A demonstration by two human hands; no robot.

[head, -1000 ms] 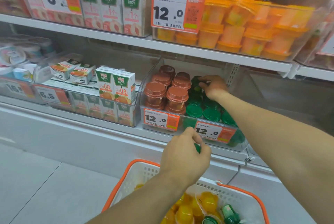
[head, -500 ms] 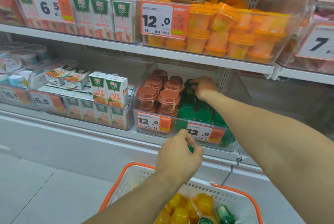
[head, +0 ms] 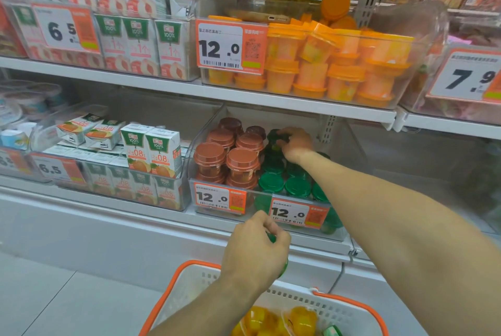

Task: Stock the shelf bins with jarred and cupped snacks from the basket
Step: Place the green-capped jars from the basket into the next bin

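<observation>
No marked shift since before. Right hand (head: 295,143) grips a green-lidded cup (head: 274,136) in the bin (head: 206,129); left hand (head: 254,249) clasps another cup (head: 272,238). Probably light, rigid, smooth: hold by lid rim.

Single head-worn wide-angle view, looking forward and slightly down, standing close to the clear bin (head: 336,230) on the lower shelf. Frame is taking in the shelf above that bin and the basket (head: 189,276) below it. No second view.
</observation>
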